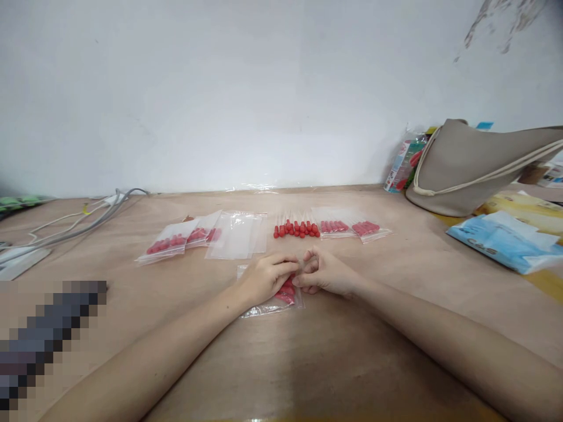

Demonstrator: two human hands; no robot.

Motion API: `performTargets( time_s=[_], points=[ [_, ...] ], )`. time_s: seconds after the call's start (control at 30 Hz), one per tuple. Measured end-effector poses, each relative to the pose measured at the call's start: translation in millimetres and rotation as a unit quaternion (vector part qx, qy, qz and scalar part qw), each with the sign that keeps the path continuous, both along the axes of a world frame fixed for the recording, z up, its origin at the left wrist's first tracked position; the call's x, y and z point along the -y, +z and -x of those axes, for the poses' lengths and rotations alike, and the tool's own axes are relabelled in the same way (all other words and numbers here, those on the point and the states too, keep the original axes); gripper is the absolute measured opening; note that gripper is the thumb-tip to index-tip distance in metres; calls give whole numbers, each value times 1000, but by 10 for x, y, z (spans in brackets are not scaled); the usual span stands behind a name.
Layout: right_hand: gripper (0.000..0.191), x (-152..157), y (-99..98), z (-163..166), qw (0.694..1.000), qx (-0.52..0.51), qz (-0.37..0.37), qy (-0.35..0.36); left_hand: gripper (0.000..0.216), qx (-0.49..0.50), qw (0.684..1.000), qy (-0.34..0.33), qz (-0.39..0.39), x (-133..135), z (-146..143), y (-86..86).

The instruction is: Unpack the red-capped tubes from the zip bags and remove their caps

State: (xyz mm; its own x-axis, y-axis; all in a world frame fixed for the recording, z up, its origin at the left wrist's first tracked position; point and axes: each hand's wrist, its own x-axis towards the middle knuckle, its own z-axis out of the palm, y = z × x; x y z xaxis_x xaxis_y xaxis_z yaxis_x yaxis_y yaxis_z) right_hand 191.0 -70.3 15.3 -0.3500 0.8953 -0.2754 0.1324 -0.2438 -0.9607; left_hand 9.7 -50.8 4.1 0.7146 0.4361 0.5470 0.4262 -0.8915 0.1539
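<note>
A clear, glossy plastic bag (259,310) of rounded red pieces (286,295) lies on the brown tabletop (229,363) — left hand (266,276) over it, fingers (287,267) loosely bent; right hand (331,273) curled at its edge — both grips unclear.

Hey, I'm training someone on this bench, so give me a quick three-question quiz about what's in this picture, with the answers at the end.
1. Multiple choice. Where does the blue packet lie?
a) On the left, by the cables
b) On the right, nearer the person than the drawstring bag
c) In the row of loose sticks
2. True or false: the left hand lies over part of a clear bag.
3. Fill in the missing word: the loose sticks beyond the hands have ____ tips.

Key: 1. b; 2. true; 3. red.
</note>
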Motion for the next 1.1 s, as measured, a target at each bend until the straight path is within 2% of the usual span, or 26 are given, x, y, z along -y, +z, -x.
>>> performTargets(
  time_s=[0.37, 0.67, 0.9, 1.1],
  points=[
    [51, -34, -58, -69, 998, -57, 33, 2, 23, -28, 999, -20, 28, 6, 8, 30],
    [53, -37, -27, -99, 996, -75, 52, 11, 20, -45, 996, 17, 73, 16, -1, 68],
    [54, 13, 21, -50, 1000, -17, 15, 21, 21, -42, 997, 14, 56, 16, -6, 69],
    [48, 29, -1, -26, 1000, 3, 9, -1, 24, -44, 999, -10, 16, 4, 11, 71]
  ],
)
